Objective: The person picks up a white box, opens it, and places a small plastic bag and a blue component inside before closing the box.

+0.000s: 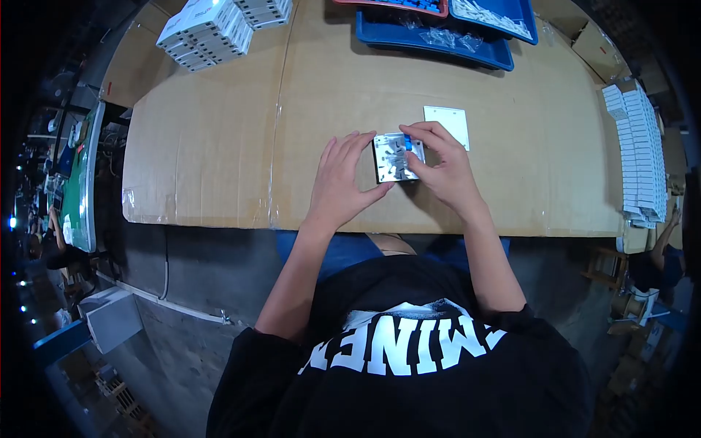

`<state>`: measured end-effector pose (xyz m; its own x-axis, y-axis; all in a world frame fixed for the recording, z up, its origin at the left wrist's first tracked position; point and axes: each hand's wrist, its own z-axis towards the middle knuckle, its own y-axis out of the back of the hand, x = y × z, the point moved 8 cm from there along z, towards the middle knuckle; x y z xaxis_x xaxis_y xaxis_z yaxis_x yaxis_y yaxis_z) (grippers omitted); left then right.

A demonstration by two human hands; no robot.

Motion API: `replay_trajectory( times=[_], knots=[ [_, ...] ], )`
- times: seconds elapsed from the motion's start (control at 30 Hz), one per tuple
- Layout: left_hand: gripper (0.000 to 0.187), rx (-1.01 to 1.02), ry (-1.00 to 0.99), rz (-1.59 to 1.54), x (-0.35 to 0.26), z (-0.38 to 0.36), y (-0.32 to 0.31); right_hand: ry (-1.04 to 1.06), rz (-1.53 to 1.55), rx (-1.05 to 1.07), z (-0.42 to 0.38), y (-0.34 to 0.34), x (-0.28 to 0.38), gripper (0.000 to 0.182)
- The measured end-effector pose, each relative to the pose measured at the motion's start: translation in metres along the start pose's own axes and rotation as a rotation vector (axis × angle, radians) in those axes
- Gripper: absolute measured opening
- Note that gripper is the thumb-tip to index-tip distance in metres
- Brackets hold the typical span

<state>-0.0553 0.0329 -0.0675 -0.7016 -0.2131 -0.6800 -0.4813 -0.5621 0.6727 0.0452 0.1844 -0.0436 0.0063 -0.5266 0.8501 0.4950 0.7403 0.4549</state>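
Observation:
A small square box-like unit with a shiny metallic inner face and dark sides lies on the cardboard-covered table in front of me. My left hand grips it from the left, fingertips at its upper left corner and thumb at its lower edge. A small blue part is at the unit's upper right. My right hand has its index finger and thumb closed around this blue part, against the unit. A flat white plate lies just behind my right hand, partly hidden by it.
Blue trays with small white and blue parts and clear plastic bags stand at the back. White boxes are stacked at the back left and along the right edge. Other people are partly visible at both sides.

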Motion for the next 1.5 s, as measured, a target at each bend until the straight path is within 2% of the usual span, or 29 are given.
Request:
replay_trajectory(
  times=[0.07, 0.13, 0.27, 0.33, 0.97, 1.13, 1.27, 1.33, 1.37, 1.47, 1.5],
  knots=[
    [0.080, 0.002, -0.004, 0.006, 0.000, 0.000, 0.000, 0.018, -0.043, 0.018, 0.006, -0.004, 0.008, 0.046],
    [0.080, 0.003, -0.003, 0.013, 0.001, 0.000, 0.000, 0.127, -0.276, -0.010, 0.011, -0.007, 0.019, 0.037],
    [0.081, -0.001, 0.011, -0.005, 0.003, -0.001, 0.000, 0.134, -0.355, 0.076, 0.019, -0.017, 0.014, 0.030],
    [0.082, 0.008, -0.021, 0.043, 0.001, -0.002, -0.002, 0.251, -0.399, 0.075, 0.021, -0.023, 0.020, 0.025],
    [0.084, 0.017, 0.033, 0.009, 0.006, -0.002, -0.001, 0.234, -0.361, 0.060, 0.021, -0.035, 0.015, 0.021],
    [0.084, 0.030, 0.045, 0.011, 0.007, -0.001, -0.002, 0.294, -0.420, 0.072, 0.021, -0.036, 0.013, 0.021],
    [0.084, 0.032, 0.048, -0.008, 0.007, -0.001, -0.001, 0.313, -0.510, 0.102, 0.012, -0.039, 0.019, 0.026],
    [0.084, 0.036, 0.033, 0.008, 0.007, -0.001, -0.002, 0.314, -0.705, 0.130, 0.000, -0.044, 0.028, 0.037],
    [0.084, 0.035, 0.031, 0.005, 0.006, 0.000, -0.002, 0.261, -0.695, 0.188, -0.004, -0.048, 0.019, 0.046],
    [0.085, 0.036, 0.025, 0.020, 0.005, 0.000, -0.001, 0.255, -0.759, 0.189, -0.002, -0.045, 0.023, 0.046],
    [0.088, 0.042, 0.026, 0.013, 0.005, 0.000, -0.001, 0.221, -0.750, 0.259, -0.001, -0.046, 0.019, 0.043]
  ],
)
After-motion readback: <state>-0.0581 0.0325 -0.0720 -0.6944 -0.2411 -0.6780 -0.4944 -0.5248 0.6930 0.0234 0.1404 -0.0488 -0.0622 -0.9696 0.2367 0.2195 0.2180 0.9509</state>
